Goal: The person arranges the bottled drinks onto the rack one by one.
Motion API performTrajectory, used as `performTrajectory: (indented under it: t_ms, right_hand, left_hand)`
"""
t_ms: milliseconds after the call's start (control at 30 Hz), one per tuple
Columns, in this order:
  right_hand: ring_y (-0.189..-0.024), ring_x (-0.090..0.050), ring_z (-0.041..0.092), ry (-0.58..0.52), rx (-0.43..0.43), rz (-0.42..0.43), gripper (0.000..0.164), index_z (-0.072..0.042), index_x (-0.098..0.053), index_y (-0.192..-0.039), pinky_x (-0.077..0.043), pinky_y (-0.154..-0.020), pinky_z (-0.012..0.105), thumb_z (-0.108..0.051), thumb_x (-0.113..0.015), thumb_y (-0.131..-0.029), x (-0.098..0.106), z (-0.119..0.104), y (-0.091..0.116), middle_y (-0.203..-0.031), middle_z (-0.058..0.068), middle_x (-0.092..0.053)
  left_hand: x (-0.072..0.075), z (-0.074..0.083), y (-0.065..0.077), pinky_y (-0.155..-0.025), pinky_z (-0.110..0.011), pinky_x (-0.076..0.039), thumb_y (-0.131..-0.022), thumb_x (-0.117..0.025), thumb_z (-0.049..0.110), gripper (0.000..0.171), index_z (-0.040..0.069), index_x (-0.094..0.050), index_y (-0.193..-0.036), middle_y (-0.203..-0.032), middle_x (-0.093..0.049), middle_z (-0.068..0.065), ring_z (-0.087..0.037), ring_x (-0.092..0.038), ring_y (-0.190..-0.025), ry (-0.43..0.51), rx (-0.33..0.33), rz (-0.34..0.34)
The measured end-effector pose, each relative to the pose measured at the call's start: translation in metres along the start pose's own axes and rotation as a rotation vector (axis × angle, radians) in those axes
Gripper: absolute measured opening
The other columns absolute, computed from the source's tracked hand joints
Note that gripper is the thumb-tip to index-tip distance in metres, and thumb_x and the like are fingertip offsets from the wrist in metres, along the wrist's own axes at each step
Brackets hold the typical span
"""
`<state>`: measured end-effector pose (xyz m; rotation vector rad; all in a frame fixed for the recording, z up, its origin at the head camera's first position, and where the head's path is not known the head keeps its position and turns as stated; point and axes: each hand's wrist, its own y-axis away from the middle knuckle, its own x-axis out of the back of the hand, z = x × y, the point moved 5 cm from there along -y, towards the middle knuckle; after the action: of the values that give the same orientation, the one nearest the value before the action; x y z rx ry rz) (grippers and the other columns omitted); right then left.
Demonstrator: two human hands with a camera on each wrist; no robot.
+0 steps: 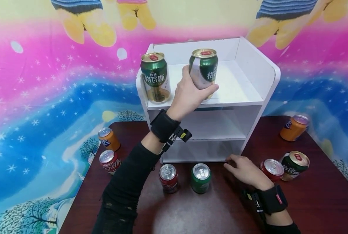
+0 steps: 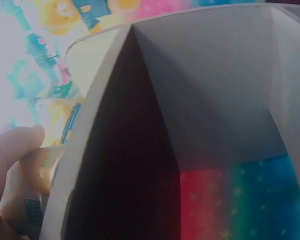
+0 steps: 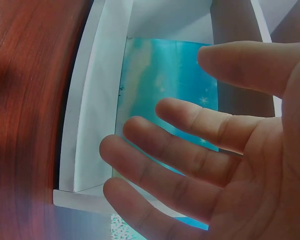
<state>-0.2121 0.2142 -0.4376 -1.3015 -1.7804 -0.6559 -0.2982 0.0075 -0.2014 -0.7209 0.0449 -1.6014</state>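
Note:
My left hand point(image 1: 190, 89) grips a green, white and gold drink can point(image 1: 204, 70) at the front of the white shelf unit's top shelf point(image 1: 235, 84). Whether the can's base touches the shelf is hidden. A matching green and gold can point(image 1: 155, 78) stands upright to its left, on the same shelf. In the left wrist view, the thumb point(image 2: 20, 142) lies against the can's lower part point(image 2: 32, 185), beside the shelf edge. Down by the unit's bottom right corner, my right hand point(image 1: 247, 170) holds nothing; its fingers point(image 3: 180, 150) are spread and slightly bent in the right wrist view.
A red can point(image 1: 168, 178) and a green can point(image 1: 201, 178) stand before the unit on the brown table point(image 1: 185, 214). At left are an orange can point(image 1: 109, 139) and a red can point(image 1: 110, 161). An orange can point(image 1: 294, 127), a red can point(image 1: 272, 169) and a green-gold can point(image 1: 295, 165) are at right.

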Motion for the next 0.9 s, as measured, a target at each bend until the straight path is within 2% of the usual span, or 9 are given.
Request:
performTrajectory:
  t_ms: [167, 400, 533, 767, 900]
  right_hand:
    - [-0.083, -0.057, 0.013, -0.005, -0.002, -0.002, 0.025, -0.003, -0.064, -0.109, -0.047, -0.071, 0.036, -0.022, -0.06, -0.093, 0.0003, -0.0012, -0.0001, -0.095, 0.002, -0.064]
    - [-0.084, -0.058, 0.013, 0.001, 0.012, 0.006, 0.025, -0.003, -0.065, -0.108, -0.048, -0.072, 0.037, -0.023, -0.06, -0.093, 0.0012, -0.0015, -0.0012, -0.094, 0.002, -0.064]
    - [-0.084, -0.058, 0.014, 0.007, 0.007, 0.007, 0.025, -0.003, -0.065, -0.108, -0.048, -0.072, 0.037, -0.022, -0.06, -0.093, 0.0011, -0.0007, -0.0009, -0.094, 0.002, -0.064]
    - [-0.083, -0.058, 0.014, 0.005, 0.006, 0.002, 0.026, -0.002, -0.064, -0.109, -0.048, -0.073, 0.038, -0.022, -0.06, -0.093, 0.0009, 0.0007, -0.001, -0.094, 0.003, -0.064]
    - [-0.084, -0.058, 0.014, 0.004, 0.001, -0.001, 0.026, -0.002, -0.065, -0.109, -0.048, -0.073, 0.038, -0.022, -0.06, -0.093, 0.0009, 0.0012, -0.001, -0.095, 0.003, -0.064]
  left_hand:
    - [0.0018, -0.002, -0.0026, -0.084, -0.029, -0.044, -0.074, -0.079, 0.038, 0.089, 0.012, -0.024, -0.139, -0.119, -0.052, -0.003, -0.012, -0.052, -0.104, 0.055, 0.015, -0.051]
    - [0.0034, -0.003, -0.0047, -0.089, -0.03, -0.041, -0.075, -0.08, 0.032, 0.085, 0.012, -0.026, -0.138, -0.122, -0.051, -0.002, -0.011, -0.05, -0.108, 0.096, 0.043, -0.08]
    - [0.0036, -0.0029, -0.0032, -0.087, -0.03, -0.042, -0.075, -0.08, 0.033, 0.088, 0.013, -0.024, -0.14, -0.123, -0.05, -0.002, -0.011, -0.05, -0.108, 0.093, 0.036, -0.069]
    - [0.0031, 0.0, -0.001, -0.087, -0.027, -0.042, -0.072, -0.081, 0.037, 0.092, 0.01, -0.026, -0.14, -0.123, -0.048, -0.002, -0.01, -0.05, -0.107, 0.036, -0.049, -0.004]
    - [0.0033, -0.0011, -0.001, -0.086, -0.028, -0.042, -0.072, -0.081, 0.036, 0.091, 0.011, -0.026, -0.14, -0.123, -0.05, -0.002, -0.01, -0.05, -0.106, 0.02, -0.036, 0.003]
